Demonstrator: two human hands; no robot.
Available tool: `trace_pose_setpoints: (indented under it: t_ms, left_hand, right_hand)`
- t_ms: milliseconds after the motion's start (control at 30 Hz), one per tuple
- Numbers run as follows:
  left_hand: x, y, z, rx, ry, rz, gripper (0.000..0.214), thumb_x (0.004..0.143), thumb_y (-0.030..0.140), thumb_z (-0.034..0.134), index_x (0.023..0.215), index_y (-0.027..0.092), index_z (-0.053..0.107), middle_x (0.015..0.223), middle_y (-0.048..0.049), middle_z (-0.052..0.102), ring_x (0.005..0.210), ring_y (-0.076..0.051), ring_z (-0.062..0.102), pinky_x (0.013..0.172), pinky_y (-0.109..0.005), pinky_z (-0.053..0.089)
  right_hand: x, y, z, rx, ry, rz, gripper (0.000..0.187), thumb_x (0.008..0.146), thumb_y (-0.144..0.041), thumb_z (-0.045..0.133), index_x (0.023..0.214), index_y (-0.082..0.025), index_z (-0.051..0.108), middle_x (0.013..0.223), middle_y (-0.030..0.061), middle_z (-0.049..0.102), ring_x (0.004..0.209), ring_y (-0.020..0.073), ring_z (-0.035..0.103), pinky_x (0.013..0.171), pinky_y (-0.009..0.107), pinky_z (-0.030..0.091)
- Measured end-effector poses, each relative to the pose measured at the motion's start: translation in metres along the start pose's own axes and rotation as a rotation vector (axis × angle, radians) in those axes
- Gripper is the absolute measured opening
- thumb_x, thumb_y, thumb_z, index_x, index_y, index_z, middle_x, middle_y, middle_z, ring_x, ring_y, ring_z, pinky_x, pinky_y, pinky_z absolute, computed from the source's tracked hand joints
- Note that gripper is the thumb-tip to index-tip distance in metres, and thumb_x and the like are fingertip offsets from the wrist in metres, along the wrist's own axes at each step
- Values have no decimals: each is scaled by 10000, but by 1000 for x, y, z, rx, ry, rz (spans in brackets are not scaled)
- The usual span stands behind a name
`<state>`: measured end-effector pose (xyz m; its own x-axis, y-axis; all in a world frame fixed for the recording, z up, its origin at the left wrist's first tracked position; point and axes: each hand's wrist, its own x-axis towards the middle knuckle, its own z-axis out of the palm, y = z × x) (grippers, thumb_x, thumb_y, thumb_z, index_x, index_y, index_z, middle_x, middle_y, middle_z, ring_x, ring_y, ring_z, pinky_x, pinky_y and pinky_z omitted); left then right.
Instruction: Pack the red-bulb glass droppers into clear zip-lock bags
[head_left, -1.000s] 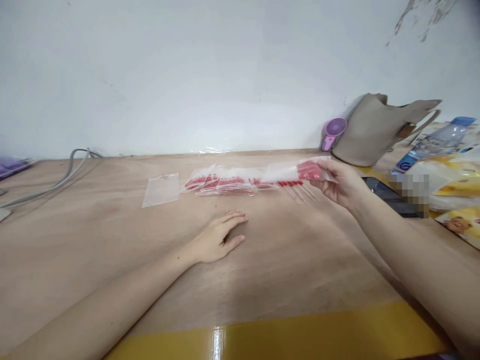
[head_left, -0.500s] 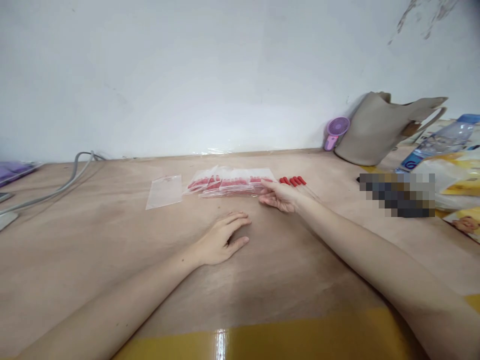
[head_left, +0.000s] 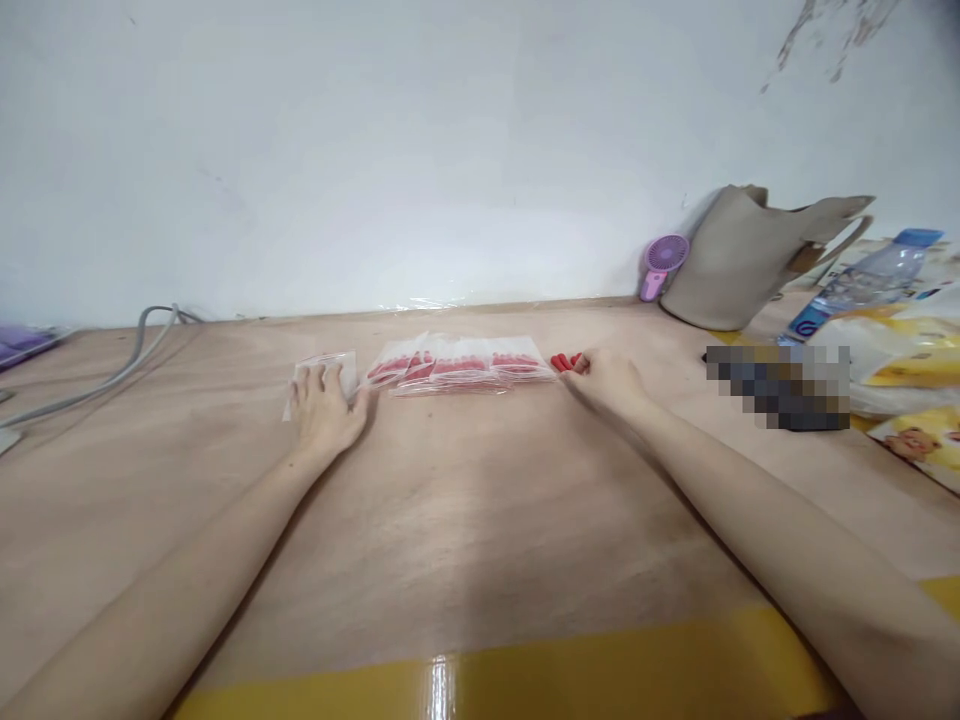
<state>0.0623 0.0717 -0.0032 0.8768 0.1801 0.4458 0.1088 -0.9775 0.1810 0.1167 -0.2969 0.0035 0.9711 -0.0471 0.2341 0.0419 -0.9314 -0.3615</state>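
My left hand (head_left: 324,410) lies flat with fingers spread on an empty clear plastic bag (head_left: 334,372) on the wooden table. To its right is a row of clear bags filled with red-tipped sticks (head_left: 461,364). My right hand (head_left: 609,382) rests palm down over loose red-tipped sticks (head_left: 562,362) at the right end of that row, its fingers curled around them; only the red tips show past my fingers.
A beige bag (head_left: 739,260) and a small purple fan (head_left: 660,264) stand by the wall at the right. A water bottle (head_left: 862,285), yellow and white packets (head_left: 900,360) and a blurred dark object lie far right. A grey cable (head_left: 127,365) runs at the left.
My left hand has moved from the table's middle up and left onto the empty bag. My right hand laid its filled bag on the row, then shifted right and turned palm down over the loose sticks.
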Motion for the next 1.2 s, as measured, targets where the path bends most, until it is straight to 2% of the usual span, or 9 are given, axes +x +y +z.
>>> trace_pose_setpoints:
  t_ms: [233, 333, 467, 533, 600, 700, 800, 933, 1200]
  left_hand:
    - [18, -28, 9, 69, -247, -135, 353, 865, 353, 417, 877, 64, 620, 1034, -248, 607, 1032, -412, 552, 860, -503, 413]
    - [19, -27, 1, 57, -220, -188, 343, 881, 287, 383, 854, 66, 644, 933, -235, 643, 952, -407, 595, 800, -498, 444]
    - [12, -15, -17, -12, -32, -217, 486, 966, 306, 169, 1154, 78, 554, 1073, -199, 623, 1040, -364, 572, 826, -493, 448]
    - [4, -2, -25, -169, 111, -62, 490, 981, 348, 162, 1248, 102, 491, 1205, -150, 574, 1129, -313, 528, 899, -456, 439]
    - [-7, 15, -29, -273, 110, 144, 441, 976, 389, 234, 1280, 186, 481, 1265, -53, 556, 1176, -236, 508, 954, -374, 438]
    - [-27, 43, -30, -442, -87, 838, 388, 965, 338, 300, 1259, 220, 523, 1279, -29, 555, 1219, -209, 478, 1048, -405, 363]
    - [-48, 64, -29, -407, -343, 1192, 401, 950, 317, 382, 1332, 218, 447, 1363, -40, 471, 1290, -203, 395, 1111, -405, 266]
    - [-64, 73, -25, -347, -565, 1178, 537, 918, 436, 439, 1400, 224, 337, 1461, -64, 305, 1347, -253, 284, 1118, -451, 216]
    - [-64, 72, -19, -374, -587, 1059, 434, 944, 373, 420, 1363, 266, 395, 1441, -21, 355, 1337, -216, 311, 1125, -446, 199]
  right_hand:
    - [8, -4, 23, -166, -9, -14, 310, 832, -355, 439, 862, -142, 661, 924, 178, 663, 838, 274, 627, 677, 330, 428]
    - [6, -7, 20, -154, 0, 11, 296, 839, -315, 437, 896, -121, 653, 944, 209, 652, 891, 296, 619, 714, 349, 429]
    - [2, -5, 5, 40, 31, 62, 306, 856, -364, 421, 843, -123, 611, 892, 206, 648, 855, 308, 621, 702, 372, 423]
    - [1, -1, 1, 230, 81, 76, 275, 857, -377, 433, 843, -141, 574, 824, 153, 648, 784, 254, 618, 666, 336, 424]
    - [-2, 3, 1, 446, 163, 59, 269, 838, -402, 475, 903, -149, 537, 741, 84, 624, 691, 191, 594, 626, 297, 424]
    - [-13, 7, 5, 750, 286, -2, 445, 784, -440, 550, 1099, -146, 440, 658, -9, 549, 634, 147, 561, 604, 273, 435]
    - [-32, 5, 7, 983, 226, 44, 652, 740, -419, 597, 1252, -150, 295, 614, -54, 507, 542, 124, 526, 511, 250, 431]
    - [-55, 0, 3, 1163, 57, 200, 841, 676, -301, 637, 1348, -169, 148, 575, -80, 474, 401, 94, 437, 336, 202, 343]
    - [-66, -4, 18, 1212, 52, 172, 779, 631, -302, 684, 1249, -236, 215, 671, -79, 484, 447, 105, 553, 403, 241, 499]
